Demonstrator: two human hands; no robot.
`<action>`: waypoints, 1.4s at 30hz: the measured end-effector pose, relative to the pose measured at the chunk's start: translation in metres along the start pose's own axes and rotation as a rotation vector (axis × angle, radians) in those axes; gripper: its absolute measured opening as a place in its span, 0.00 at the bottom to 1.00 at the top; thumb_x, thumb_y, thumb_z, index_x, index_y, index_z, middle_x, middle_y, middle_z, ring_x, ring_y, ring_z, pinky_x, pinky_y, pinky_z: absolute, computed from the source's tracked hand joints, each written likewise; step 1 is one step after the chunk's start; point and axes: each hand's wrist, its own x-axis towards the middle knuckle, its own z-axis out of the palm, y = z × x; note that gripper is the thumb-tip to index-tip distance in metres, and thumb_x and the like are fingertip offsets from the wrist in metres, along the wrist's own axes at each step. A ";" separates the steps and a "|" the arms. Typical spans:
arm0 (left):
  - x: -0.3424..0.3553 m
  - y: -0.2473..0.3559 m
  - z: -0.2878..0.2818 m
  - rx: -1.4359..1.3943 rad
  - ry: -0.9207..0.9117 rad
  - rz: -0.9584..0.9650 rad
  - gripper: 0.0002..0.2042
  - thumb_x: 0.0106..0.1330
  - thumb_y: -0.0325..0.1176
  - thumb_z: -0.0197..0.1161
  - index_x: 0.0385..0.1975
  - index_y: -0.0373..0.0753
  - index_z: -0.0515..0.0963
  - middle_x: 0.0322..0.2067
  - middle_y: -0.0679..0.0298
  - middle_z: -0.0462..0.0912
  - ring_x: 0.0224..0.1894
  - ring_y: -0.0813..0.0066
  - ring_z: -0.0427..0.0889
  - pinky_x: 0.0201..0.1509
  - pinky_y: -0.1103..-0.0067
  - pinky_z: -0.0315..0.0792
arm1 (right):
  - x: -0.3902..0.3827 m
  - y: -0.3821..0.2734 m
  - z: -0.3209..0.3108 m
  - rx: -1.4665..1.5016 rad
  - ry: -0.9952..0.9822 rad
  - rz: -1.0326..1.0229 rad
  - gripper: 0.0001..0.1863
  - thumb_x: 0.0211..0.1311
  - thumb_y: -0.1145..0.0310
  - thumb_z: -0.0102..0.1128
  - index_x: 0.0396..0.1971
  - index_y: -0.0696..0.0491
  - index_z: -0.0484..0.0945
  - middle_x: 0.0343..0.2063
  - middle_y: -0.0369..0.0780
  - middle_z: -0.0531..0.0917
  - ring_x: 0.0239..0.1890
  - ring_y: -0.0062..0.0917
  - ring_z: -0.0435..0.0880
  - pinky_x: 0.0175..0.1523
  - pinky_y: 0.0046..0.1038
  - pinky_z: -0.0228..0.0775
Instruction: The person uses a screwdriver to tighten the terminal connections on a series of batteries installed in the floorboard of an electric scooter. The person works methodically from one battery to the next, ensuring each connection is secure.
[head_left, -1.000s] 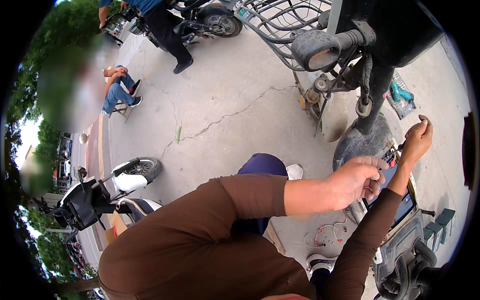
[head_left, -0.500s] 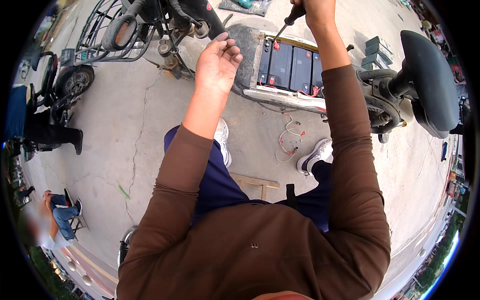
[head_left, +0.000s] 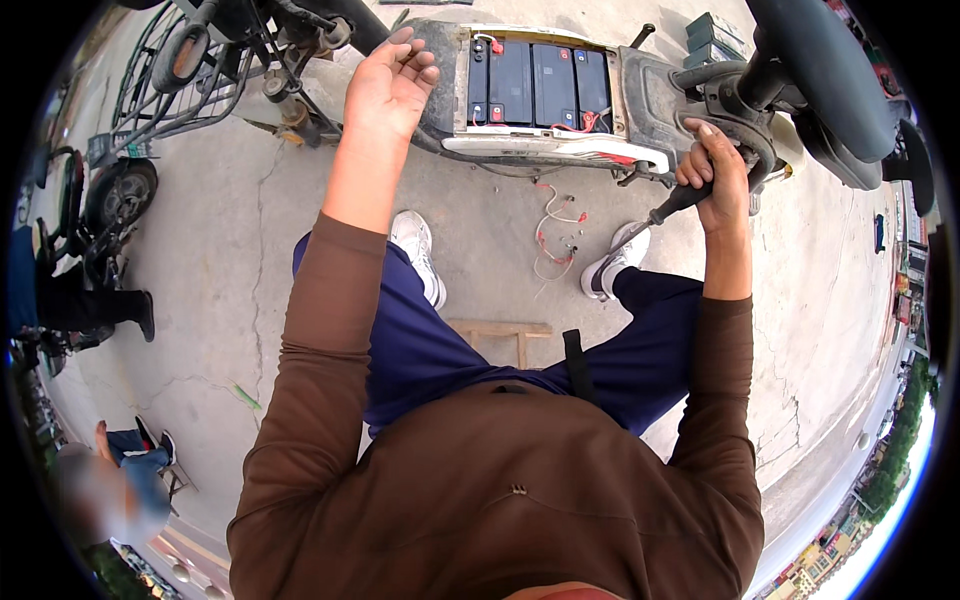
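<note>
My right hand [head_left: 716,172] grips the black handle of a screwdriver [head_left: 683,203], whose shaft slants down toward my shoe on that side. Away from any terminal, it hangs in front of the electric scooter's rear end. Loosely curled and palm up, my left hand [head_left: 393,85] holds nothing beside the front of the scooter's footboard. Between my hands lies an uncovered compartment with several dark batteries [head_left: 553,82] standing side by side. Red wires [head_left: 583,122] run along their near edge, and a red terminal cap [head_left: 497,46] shows at the far left corner.
Loose wires [head_left: 548,222] and small parts lie on the concrete between my shoes. A black seat [head_left: 835,75] rises at the right, with dark green battery blocks [head_left: 715,40] behind. A wire basket [head_left: 165,90] is at the left. A seated person [head_left: 130,480] is at lower left.
My right hand has drawn the screwdriver back from the battery compartment's far left corner, toward me and to the right. The whole view has shifted, and my left hand stays loosely curled.
</note>
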 end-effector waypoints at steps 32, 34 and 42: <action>0.023 -0.043 0.008 0.232 -0.197 -0.224 0.08 0.55 0.24 0.56 0.35 0.38 0.73 0.26 0.62 0.76 0.26 0.71 0.74 0.30 0.78 0.71 | -0.006 0.023 -0.120 0.590 0.168 -0.018 0.17 0.64 0.68 0.49 0.41 0.70 0.66 0.41 0.57 0.73 0.45 0.46 0.77 0.33 0.24 0.82; 0.022 -0.046 0.006 0.220 -0.207 -0.255 0.08 0.55 0.24 0.56 0.36 0.37 0.73 0.26 0.62 0.76 0.26 0.71 0.74 0.29 0.78 0.71 | -0.005 0.019 -0.135 0.598 0.230 -0.069 0.17 0.64 0.68 0.50 0.41 0.70 0.67 0.41 0.57 0.73 0.44 0.46 0.77 0.32 0.26 0.79; 0.024 -0.036 0.009 0.177 -0.211 -0.242 0.10 0.54 0.23 0.57 0.37 0.37 0.72 0.25 0.62 0.76 0.25 0.70 0.74 0.29 0.77 0.71 | 0.000 0.019 -0.153 0.658 0.512 -0.071 0.15 0.62 0.70 0.49 0.41 0.67 0.65 0.31 0.47 0.74 0.34 0.32 0.76 0.44 0.35 0.72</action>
